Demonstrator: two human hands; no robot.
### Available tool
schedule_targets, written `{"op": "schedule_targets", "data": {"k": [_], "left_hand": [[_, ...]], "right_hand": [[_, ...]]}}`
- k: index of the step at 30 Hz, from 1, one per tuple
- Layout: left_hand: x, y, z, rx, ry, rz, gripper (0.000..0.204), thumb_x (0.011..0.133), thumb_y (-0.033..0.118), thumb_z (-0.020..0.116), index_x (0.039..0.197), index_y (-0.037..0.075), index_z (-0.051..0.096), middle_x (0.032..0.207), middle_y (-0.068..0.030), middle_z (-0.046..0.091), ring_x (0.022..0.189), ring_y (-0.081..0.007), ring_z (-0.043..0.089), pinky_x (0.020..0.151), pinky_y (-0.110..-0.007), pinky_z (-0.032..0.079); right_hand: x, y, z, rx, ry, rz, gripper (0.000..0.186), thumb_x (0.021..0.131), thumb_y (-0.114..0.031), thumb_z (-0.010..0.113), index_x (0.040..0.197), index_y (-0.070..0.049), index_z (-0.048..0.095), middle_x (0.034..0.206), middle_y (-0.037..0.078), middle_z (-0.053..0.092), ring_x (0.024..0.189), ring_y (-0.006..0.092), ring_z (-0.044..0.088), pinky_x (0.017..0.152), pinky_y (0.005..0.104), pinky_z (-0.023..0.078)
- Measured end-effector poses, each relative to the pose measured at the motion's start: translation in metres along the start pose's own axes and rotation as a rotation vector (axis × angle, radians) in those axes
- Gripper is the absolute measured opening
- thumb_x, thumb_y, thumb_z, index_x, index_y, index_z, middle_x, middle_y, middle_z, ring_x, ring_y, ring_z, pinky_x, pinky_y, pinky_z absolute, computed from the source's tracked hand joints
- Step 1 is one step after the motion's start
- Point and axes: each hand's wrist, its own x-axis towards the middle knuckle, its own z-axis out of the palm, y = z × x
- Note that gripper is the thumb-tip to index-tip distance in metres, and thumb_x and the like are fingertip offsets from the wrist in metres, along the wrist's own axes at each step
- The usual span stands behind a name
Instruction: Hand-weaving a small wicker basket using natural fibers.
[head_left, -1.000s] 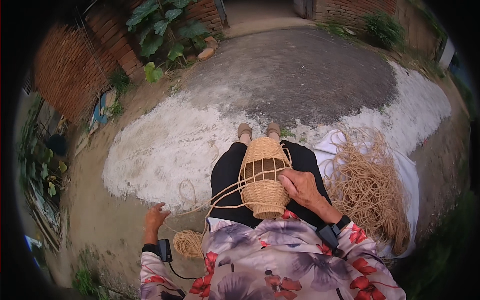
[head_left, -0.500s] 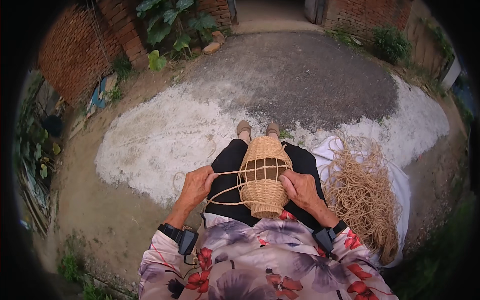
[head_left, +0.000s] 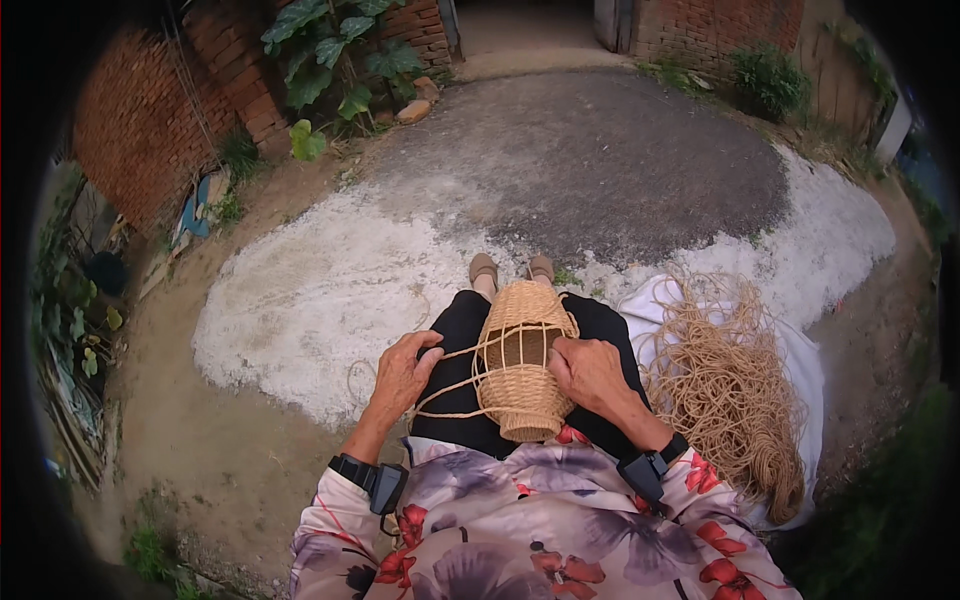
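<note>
A tan woven basket (head_left: 517, 402) lies across my lap on black trousers, its narrow rimmed end toward me. Bare upright strands cross an open gap in its middle, with a dark inside behind them. My left hand (head_left: 402, 372) is closed on a twisted straw cord (head_left: 459, 352) that runs slightly slack to the basket's gap. A second loop of cord bows out below it. My right hand (head_left: 592, 374) grips the basket's right side beside the gap, its thumb and fingertips at the strands; the fingers underneath are hidden.
To my right, a tangled heap of straw cord (head_left: 725, 385) lies on a white cloth (head_left: 808, 385). Pale and dark paved ground (head_left: 620, 165) stretches ahead to a doorway between brick walls (head_left: 140, 110). Leafy plants (head_left: 345, 50) grow at the far left.
My left hand has moved slightly toward the basket, and the cord from it has slackened. My right hand has shifted left, further over the edge of the gap.
</note>
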Motion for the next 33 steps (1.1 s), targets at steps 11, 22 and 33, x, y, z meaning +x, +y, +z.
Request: {"op": "schedule_targets", "data": {"k": [11,22,33], "left_hand": [[-0.084,-0.075,-0.033,0.195,0.113,-0.094,0.023,0.095,0.020,0.054,0.081,0.002,0.062,0.068,-0.0159,0.062,0.063,-0.0334,0.062,0.057,-0.040,0.047],[-0.410,-0.301,-0.237,1.169,0.369,-0.943,0.032,0.091,0.028,0.053,0.091,-0.001,0.065,0.098,-0.0252,0.064,0.091,-0.0446,0.060,0.077,-0.051,0.047],[-0.118,-0.094,-0.073,0.044,0.374,-0.420,0.016,0.085,0.016,0.066,0.092,0.002,0.069,0.090,-0.0132,0.069,0.074,-0.0248,0.063,0.066,-0.034,0.049]], "right_hand": [[0.008,0.007,0.009,-0.017,0.047,0.190,0.020,0.086,-0.020,0.053,0.084,-0.002,0.063,0.071,0.024,0.064,0.070,0.0420,0.064,0.067,0.0522,0.050],[-0.001,0.013,0.003,0.145,0.110,0.183,0.018,0.085,-0.023,0.056,0.087,-0.008,0.066,0.068,0.018,0.064,0.067,0.0380,0.064,0.062,0.0471,0.049],[0.008,0.022,0.014,0.213,0.056,0.229,0.021,0.087,-0.024,0.056,0.095,-0.009,0.069,0.076,0.019,0.065,0.075,0.0374,0.065,0.067,0.0445,0.050]]}}
